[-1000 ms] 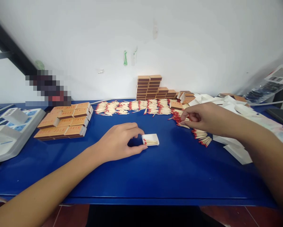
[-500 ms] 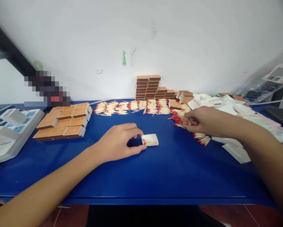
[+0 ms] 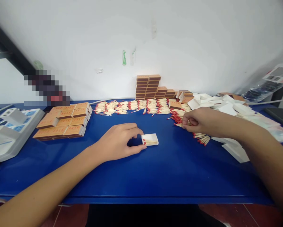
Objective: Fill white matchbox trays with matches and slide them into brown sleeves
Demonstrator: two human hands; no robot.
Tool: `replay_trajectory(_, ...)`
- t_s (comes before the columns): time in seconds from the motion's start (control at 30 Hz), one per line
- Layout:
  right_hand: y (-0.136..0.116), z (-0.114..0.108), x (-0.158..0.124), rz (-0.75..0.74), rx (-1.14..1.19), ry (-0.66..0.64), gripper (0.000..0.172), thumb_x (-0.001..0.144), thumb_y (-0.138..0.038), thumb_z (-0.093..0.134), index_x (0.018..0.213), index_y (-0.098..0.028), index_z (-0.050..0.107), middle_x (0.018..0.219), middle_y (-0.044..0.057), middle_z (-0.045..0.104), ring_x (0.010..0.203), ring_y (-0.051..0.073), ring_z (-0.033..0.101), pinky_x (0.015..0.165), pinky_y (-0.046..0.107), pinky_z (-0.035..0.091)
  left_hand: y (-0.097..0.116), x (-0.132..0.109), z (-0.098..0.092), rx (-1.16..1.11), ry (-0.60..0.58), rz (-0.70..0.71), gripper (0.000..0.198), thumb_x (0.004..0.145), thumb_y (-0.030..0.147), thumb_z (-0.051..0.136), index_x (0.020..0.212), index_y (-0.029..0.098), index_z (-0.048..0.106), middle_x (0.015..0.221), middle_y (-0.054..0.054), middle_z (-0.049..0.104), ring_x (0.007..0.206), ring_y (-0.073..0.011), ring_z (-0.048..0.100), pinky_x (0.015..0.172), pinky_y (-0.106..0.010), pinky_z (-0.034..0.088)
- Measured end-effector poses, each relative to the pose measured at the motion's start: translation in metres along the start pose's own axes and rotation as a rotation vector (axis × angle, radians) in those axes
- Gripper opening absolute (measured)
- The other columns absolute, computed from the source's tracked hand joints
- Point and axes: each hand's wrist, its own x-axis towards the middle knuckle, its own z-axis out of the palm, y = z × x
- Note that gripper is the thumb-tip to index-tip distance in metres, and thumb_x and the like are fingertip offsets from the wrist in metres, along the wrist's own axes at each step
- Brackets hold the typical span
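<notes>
A small white matchbox tray (image 3: 152, 137) lies on the blue table (image 3: 141, 176) with a few red-tipped matches inside. My left hand (image 3: 121, 141) grips the tray's left end between thumb and fingers. At the right, my right hand (image 3: 198, 121) is pinched at the edge of a pile of matches (image 3: 177, 116); at least one match shows at its fingertips. Several more matches (image 3: 202, 138) lie below that hand. Further matches (image 3: 132, 106) spread in a row to the left.
Orange matchboxes (image 3: 63, 121) are grouped at the left, and others (image 3: 148, 88) are stacked against the wall. White trays (image 3: 228, 105) are heaped behind my right arm. A power strip (image 3: 20, 135) sits at the left edge, and a clear plastic bag (image 3: 261, 90) at the far right.
Almost nothing differs. My right hand has shifted very slightly at the match pile, and my left hand stays on the tray.
</notes>
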Motion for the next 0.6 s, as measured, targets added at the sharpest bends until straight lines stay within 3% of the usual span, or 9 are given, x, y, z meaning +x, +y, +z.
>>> replay_trajectory(0.13, -0.002, 0.000, 0.001, -0.049, 0.048, 0.008, 0.019, 0.092, -0.031, 0.066, 0.075, -0.023, 0.062, 0.069, 0.001, 0.062, 0.062, 0.017, 0.050, 0.064, 0.034, 0.034, 0.000, 0.000, 0.000, -0.002, -0.002, 0.004, 0.024, 0.100, 0.037, 0.077, 0.118, 0.020, 0.078, 0.096, -0.001, 0.071, 0.084, -0.0165, 0.068, 0.074, -0.029, 0.051)
replay_trajectory(0.3, -0.006, 0.001, -0.003, -0.159, 0.233, 0.078, 0.029, 0.094, -0.047, 0.071, 0.077, -0.024, 0.065, 0.067, -0.001, 0.056, 0.060, 0.015, 0.045, 0.060, 0.032, 0.033, 0.000, 0.000, 0.000, -0.007, 0.001, 0.011, 0.025, 0.100, 0.038, 0.077, 0.118, 0.020, 0.078, 0.096, -0.002, 0.070, 0.084, -0.0168, 0.068, 0.074, -0.029, 0.051)
replay_trajectory(0.47, -0.037, 0.008, -0.009, -0.312, 0.448, 0.166, 0.032, 0.096, -0.054, 0.069, 0.083, -0.025, 0.067, 0.063, -0.006, 0.044, 0.057, 0.012, 0.038, 0.059, 0.030, 0.032, 0.004, 0.003, 0.002, -0.022, 0.021, 0.024, 0.025, 0.100, 0.036, 0.078, 0.118, 0.019, 0.078, 0.095, -0.001, 0.070, 0.083, -0.0162, 0.068, 0.074, -0.029, 0.052)
replay_trajectory(0.6, -0.062, 0.019, -0.008, -0.424, 0.534, 0.181, 0.024, 0.096, -0.046, 0.070, 0.085, -0.024, 0.070, 0.065, -0.006, 0.050, 0.059, 0.012, 0.043, 0.060, 0.029, 0.033, 0.008, 0.006, 0.005, -0.049, 0.026, 0.035, 0.027, 0.100, 0.038, 0.077, 0.120, 0.019, 0.077, 0.095, -0.001, 0.069, 0.081, -0.0159, 0.067, 0.074, -0.029, 0.052)
